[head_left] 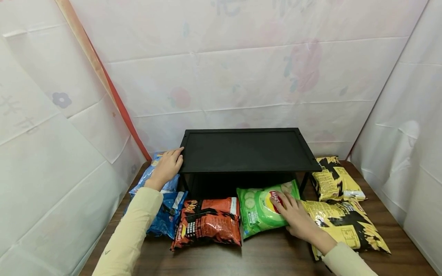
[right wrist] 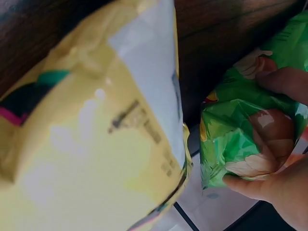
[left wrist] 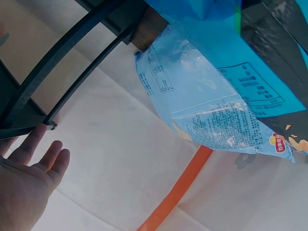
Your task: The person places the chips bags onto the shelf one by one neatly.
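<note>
A black shelf (head_left: 241, 150) stands at the back of the table. My left hand (head_left: 167, 166) touches its left edge with the fingertips; in the left wrist view that hand (left wrist: 31, 178) has its fingers extended against the frame. My right hand (head_left: 295, 216) grips the green chip bag (head_left: 259, 214), which leans at the shelf's front opening, its far end by the shelf's right front leg. In the right wrist view the fingers and thumb of this hand (right wrist: 284, 187) lie on opposite sides of the green bag (right wrist: 231, 139). A red bag (head_left: 208, 224) lies left of the green one.
Blue bags (head_left: 165, 214) lie left of the shelf, under and beside my left forearm. Two yellow bags, one at the back (head_left: 333, 180) and one in front (head_left: 345, 222), lie on the right. Pale printed sheets (head_left: 241, 76) surround the wooden table (head_left: 262, 257).
</note>
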A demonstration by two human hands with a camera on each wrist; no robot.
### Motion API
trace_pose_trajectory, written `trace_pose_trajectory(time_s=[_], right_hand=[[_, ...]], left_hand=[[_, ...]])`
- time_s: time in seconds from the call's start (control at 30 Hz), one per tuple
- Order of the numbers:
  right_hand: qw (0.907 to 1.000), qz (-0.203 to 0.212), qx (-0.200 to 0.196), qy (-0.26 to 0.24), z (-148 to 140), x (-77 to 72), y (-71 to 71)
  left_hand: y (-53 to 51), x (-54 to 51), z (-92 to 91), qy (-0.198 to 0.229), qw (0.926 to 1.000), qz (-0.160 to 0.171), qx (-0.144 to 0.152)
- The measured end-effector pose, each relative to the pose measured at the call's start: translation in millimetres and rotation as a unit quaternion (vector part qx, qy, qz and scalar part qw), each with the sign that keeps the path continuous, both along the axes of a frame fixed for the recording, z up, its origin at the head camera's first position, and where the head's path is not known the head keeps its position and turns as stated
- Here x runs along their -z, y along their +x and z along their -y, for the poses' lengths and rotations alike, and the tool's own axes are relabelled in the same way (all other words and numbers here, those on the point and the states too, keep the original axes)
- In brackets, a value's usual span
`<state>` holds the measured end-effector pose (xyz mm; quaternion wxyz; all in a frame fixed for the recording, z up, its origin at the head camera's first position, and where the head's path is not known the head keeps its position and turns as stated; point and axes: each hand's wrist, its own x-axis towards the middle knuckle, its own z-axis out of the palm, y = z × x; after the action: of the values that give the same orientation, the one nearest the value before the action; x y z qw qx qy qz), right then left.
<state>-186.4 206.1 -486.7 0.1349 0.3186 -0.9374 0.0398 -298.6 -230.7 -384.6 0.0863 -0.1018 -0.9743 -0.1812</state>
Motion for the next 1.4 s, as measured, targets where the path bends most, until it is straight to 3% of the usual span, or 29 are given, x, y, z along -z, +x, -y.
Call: trace_pose_trajectory(time_s=[0.43,0.83,1.4], right_hand=[[0.9990,0.018,-0.040,-0.001,-6.4,-16.4,-3.1],[0.9926,0.093,-0.062,0.049,-26.3,-39.5,-3.7],[0.9940,0.088,-0.046,0.047,-39.4,-39.1,-6.1]], left_hand=[[1.4,-0.4,0.8,0.001,1.0000,-0.001,-0.002],[-0.3,0.6,2.6,-0.003,1.0000,-0.004,-0.005],[2.1,-0.1,0.9,0.000,1.0000,0.001,0.002]])
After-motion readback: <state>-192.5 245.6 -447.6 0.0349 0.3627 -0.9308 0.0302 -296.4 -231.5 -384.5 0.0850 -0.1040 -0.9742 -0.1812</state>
